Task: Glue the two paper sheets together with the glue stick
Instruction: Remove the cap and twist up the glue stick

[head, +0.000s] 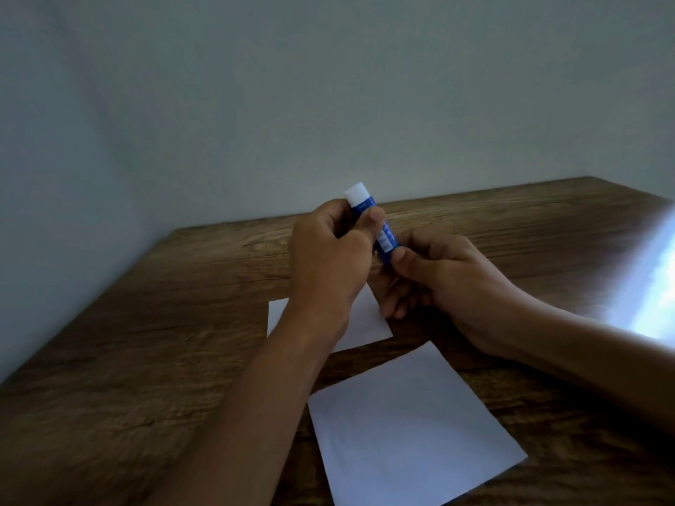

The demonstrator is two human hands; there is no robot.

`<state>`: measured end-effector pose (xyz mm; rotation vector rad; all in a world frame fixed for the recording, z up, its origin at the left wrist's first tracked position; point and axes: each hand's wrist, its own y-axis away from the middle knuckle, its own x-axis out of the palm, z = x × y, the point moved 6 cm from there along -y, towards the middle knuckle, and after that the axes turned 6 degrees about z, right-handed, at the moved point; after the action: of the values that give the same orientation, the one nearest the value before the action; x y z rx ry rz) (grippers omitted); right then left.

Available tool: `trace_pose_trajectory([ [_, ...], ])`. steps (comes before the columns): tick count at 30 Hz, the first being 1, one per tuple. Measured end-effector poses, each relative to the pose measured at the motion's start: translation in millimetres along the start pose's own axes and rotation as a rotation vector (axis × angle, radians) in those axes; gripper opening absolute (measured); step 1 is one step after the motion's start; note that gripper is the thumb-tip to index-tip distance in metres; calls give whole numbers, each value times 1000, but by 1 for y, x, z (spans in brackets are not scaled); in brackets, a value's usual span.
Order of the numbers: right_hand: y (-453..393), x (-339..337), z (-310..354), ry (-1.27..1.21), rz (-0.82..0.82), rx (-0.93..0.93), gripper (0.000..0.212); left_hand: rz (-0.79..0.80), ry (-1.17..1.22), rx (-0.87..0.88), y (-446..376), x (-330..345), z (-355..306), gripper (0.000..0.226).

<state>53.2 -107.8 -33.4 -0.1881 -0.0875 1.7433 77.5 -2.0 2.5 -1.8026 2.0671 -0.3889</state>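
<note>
Seen from the head camera, both bare forearms reach forward over a dark wood-grain table [146, 359], meeting above its middle. The left hand [328, 257] is raised, back toward the viewer, wrist bent slightly inward, with its fingers curled round the upper part of a blue glue stick [383, 237]; the thumb lies across the front of the barrel, just below the white cap [357, 193], which pokes out above the fist. The right hand [434, 275] comes in from the right side, its forearm lying low and slanting across the tabletop. Its thumb and curled fingers pinch the lower end of the same stick, so the tube is held between both hands, tilted with the cap end up and to the left, clear of the table.

Below the hands lie two white paper sheets. The far sheet [369, 319] sits right under the wrists, partly hidden by the left forearm. The near sheet [412, 429] lies flat closer to the viewer, turned at an angle, apart from the far one with a strip of bare wood between them. A plain pale wall [328, 85] rises behind the table, and a bright patch of glare [650, 283] falls on the right edge.
</note>
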Motion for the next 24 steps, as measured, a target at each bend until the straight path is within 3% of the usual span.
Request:
trace_pose_trajectory([
  [11, -1, 0, -1, 25, -6, 13, 13, 15, -10, 5, 0, 1, 0, 19],
  [17, -2, 3, -1, -37, 67, 64, 15, 4, -8, 6, 0, 0, 0, 18],
  [24, -1, -2, 4, 84, -10, -22, 15, 32, -3, -9, 1, 4, -1, 19],
])
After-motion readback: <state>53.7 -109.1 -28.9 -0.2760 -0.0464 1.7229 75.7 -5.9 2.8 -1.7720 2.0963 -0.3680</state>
